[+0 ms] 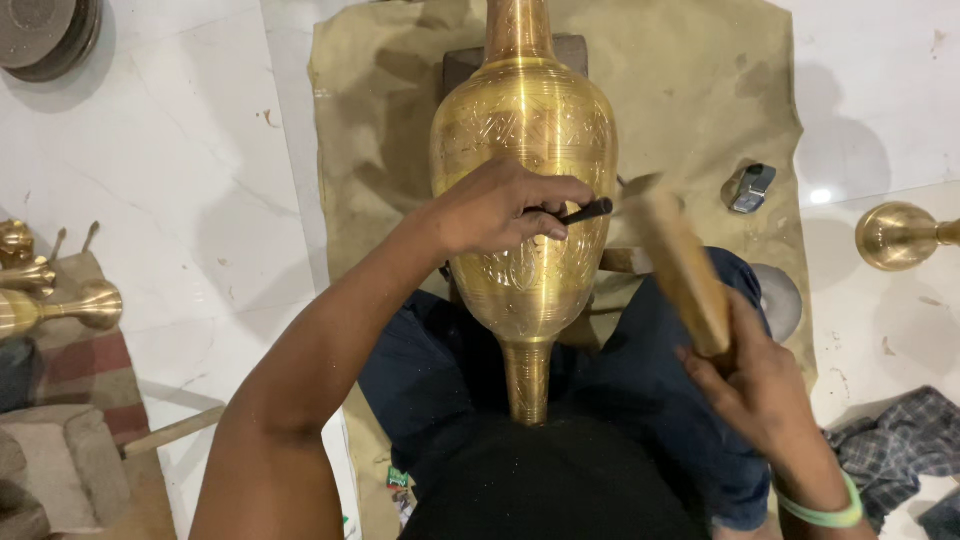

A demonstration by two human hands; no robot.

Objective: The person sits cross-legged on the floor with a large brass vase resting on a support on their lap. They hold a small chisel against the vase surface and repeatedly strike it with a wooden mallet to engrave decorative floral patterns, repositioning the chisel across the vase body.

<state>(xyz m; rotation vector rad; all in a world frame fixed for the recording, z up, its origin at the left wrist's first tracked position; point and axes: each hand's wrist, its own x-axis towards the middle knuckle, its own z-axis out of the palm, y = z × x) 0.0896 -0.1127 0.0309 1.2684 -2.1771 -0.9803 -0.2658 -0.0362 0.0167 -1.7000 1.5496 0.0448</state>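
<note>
Nearest to us, our right hand point(765, 375) is clenched around the lower end of a wooden mallet point(680, 262), whose pale handle slants up and away from the fingers toward the vase; its far end is blurred, so we cannot tell whether it touches anything. A light green band point(825, 515) sits on that wrist. Just beside those fingers, toward our body, our dark blue trousers point(650, 400) show, and the narrow end of a large brass vase point(525, 215) rests between our legs.

The vase lies lengthwise across our lap, its engraved belly under our left hand point(500, 208) and its other narrow end pointing away from us. Our left fingers are closed on a thin dark chisel point(583, 211), pinched so that its blunt end sticks out past the fingertips toward the mallet, while the heel of the hand rests on the vase's belly. We cannot see the tool's working tip under the fingers.

Beyond the fingers, an olive cloth point(700, 90) is spread under the vase on the white floor point(200, 170). A small metal block point(750, 187) lies on it, past the mallet. Well apart, a brass piece point(900, 235) lies right of the cloth, more brass pieces point(55, 295) at far left, and a checked cloth point(900, 440) near our right wrist.
</note>
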